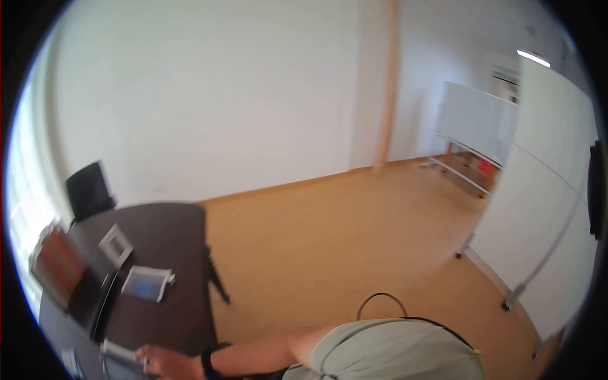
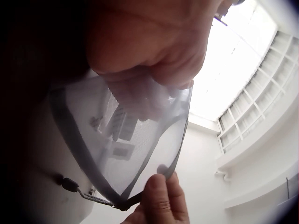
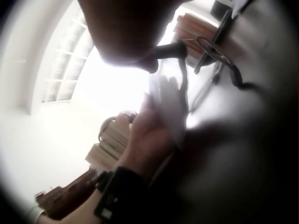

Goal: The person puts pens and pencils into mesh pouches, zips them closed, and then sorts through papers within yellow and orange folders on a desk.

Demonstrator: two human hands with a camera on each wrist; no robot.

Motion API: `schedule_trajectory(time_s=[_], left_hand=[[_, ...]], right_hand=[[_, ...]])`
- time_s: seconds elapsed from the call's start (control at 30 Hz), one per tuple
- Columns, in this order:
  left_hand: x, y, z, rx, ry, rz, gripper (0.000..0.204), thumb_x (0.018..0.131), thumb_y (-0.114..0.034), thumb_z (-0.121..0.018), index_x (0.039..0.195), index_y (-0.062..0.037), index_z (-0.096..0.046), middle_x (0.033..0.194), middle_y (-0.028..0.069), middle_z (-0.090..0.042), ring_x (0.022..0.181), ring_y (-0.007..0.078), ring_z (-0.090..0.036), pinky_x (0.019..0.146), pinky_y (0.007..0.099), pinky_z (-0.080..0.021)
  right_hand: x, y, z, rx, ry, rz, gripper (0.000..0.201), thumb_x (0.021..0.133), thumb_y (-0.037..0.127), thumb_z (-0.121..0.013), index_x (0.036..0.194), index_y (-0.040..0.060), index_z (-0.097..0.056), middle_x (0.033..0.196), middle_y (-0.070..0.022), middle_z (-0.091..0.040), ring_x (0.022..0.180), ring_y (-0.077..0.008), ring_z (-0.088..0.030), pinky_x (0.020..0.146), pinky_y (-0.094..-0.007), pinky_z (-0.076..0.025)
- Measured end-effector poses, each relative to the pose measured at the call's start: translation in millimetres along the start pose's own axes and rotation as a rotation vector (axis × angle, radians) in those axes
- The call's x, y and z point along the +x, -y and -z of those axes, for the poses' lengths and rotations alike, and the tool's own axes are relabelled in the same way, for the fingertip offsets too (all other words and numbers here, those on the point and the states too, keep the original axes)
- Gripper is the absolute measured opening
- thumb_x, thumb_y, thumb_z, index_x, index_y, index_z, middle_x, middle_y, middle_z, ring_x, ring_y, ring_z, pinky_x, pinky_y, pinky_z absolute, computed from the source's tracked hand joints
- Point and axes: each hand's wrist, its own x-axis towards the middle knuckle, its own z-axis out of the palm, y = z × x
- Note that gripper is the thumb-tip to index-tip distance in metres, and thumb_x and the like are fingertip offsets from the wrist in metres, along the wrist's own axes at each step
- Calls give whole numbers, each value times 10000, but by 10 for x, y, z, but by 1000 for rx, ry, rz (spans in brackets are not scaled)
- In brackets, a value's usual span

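Observation:
A translucent mesh zip pouch [image 2: 173, 135] with a grey border fills the middle of the left wrist view, a corded zip pull [image 2: 70, 185] hanging at its corner. My left hand [image 2: 145, 42] reaches into it; the fingers show through the mesh, looking straight. Dark rectangular shapes [image 2: 125, 126] lie inside near the fingertips. Thumb and finger of my right hand [image 2: 161, 200] pinch the pouch's edge by the zip corner. In the head view the right hand [image 1: 168, 363] is low over the table, at the pale pouch; the left hand is hidden there.
The dark table [image 1: 177, 253] bears another pouch [image 1: 149, 283], a white frame [image 1: 116, 246] and a row of books [image 1: 57, 259]. Behind it stands a black chair [image 1: 90, 189]. Wheeled white panels [image 1: 538, 177] stand on the wooden floor to the right.

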Motion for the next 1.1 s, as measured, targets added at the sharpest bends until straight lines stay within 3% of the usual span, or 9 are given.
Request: schedule_trajectory(time_s=[0.03,0.07,0.1,0.13,0.2,0.33,0.53,0.9,1.1], left_hand=[[-9,-18,-29,-16,14,-17,592,987,49,-448,1567,21,-336,1374,248,-597,1202,359,-633,1026,482,-547],[-110,-134,-76,526,26,-326,626,947,26,-575,1539,26,-373,1358,235,-606,1199,322,-644,999,446,-553],[101,187,51,-265,79,34,535,1140,-316,-422,1622,-121,-295,1572,175,-397,1391,262,-461,1133,404,-423],[-80,-80,-116,-520,34,94,521,1115,-217,-473,1598,-83,-330,1527,182,-439,1332,253,-502,1053,395,-495],[-150,-153,-179,-382,-34,100,536,1128,-436,-429,1513,-63,-445,1436,176,-520,1276,286,-542,1037,438,-487],[-162,-176,-233,-577,61,98,602,1100,-483,-471,1513,-46,-434,1233,135,-632,1138,233,-620,992,399,-513],[-203,-238,-277,-560,83,107,828,1009,-674,-438,1546,-45,-400,1320,117,-614,1219,232,-602,1054,410,-499],[-152,-271,-127,-824,58,139,860,986,-765,-307,1625,-190,-281,1512,233,-500,1348,366,-541,1124,516,-463],[-125,-235,-7,-935,6,82,646,1047,-705,-282,1619,-404,-277,1549,188,-451,1346,362,-528,1100,554,-480]], right_hand=[[52,-11,-7,32,22,-1,225,804,146,-761,989,37,-693,1212,-166,-600,1112,-379,-590,965,-457,-504],[93,-34,-34,67,37,1,207,797,128,-753,972,37,-692,1202,-161,-603,1097,-380,-592,958,-454,-504],[138,-66,-52,122,43,29,213,784,132,-753,961,28,-695,1151,-165,-622,1070,-381,-604,942,-453,-511],[185,-93,-63,178,51,57,221,770,135,-752,950,20,-697,1100,-169,-641,1043,-382,-616,927,-452,-518],[322,-78,10,259,301,-131,255,792,164,-748,982,4,-692,978,-189,-678,970,-397,-654,875,-453,-532],[509,-66,57,237,535,-278,338,870,277,-726,1071,7,-693,943,-221,-702,926,-420,-687,825,-465,-534],[739,-91,-54,502,773,-408,269,920,225,-693,1114,40,-711,1089,-201,-732,916,-337,-685,872,-408,-522],[1123,101,-432,505,1126,-253,383,958,206,-672,1293,33,-608,1064,-169,-660,996,-301,-618,910,-395,-483],[1261,138,-600,479,1091,24,521,969,309,-698,1352,-7,-538,1096,-228,-657,1000,-371,-645,875,-435,-501]])
